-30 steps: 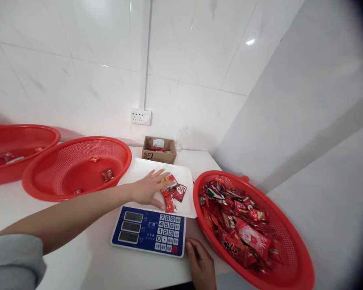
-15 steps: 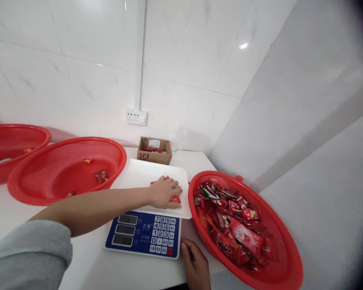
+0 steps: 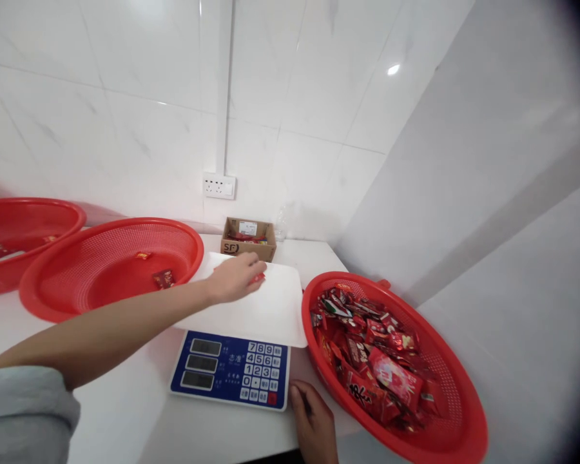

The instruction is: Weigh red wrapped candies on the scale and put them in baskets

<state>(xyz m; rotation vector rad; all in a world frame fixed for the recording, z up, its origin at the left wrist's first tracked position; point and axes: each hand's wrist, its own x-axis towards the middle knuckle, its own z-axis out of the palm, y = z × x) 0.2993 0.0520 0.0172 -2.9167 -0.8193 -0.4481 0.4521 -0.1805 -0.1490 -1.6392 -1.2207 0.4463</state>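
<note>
Packets, earlier spread on tray, now clamped in left hand; right hand curled, grip unclear.

Open from above over the right and front of the white weighing pan. Blocked at the pan's rear by the left hand, closed round candy packets, and across its left side by the left forearm. Hemmed in on the left by the middle red basket, on the right by the candy-filled red basket, just beside the pan. Limited behind by the cardboard box. Free over the worktop in front of the scale console, up to the right hand beside the console's corner.
</note>
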